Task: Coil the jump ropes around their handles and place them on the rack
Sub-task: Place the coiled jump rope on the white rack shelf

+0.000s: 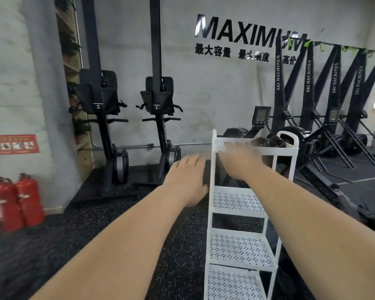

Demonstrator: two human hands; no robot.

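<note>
A white tiered rack with perforated shelves stands on the dark floor in front of me. A dark bundle of coiled jump ropes lies in its top tray at the far right. My right hand reaches over the top tray's near rim with fingers spread and holds nothing. My left hand hovers just left of the rack at the height of the second shelf, fingers extended and empty. Both hands are motion-blurred.
Two upright rowing machines stand against the grey wall behind the rack. Ski machines line the right wall, with another rower on the floor. Two red fire extinguishers sit at the lower left. Speckled rubber floor lies between.
</note>
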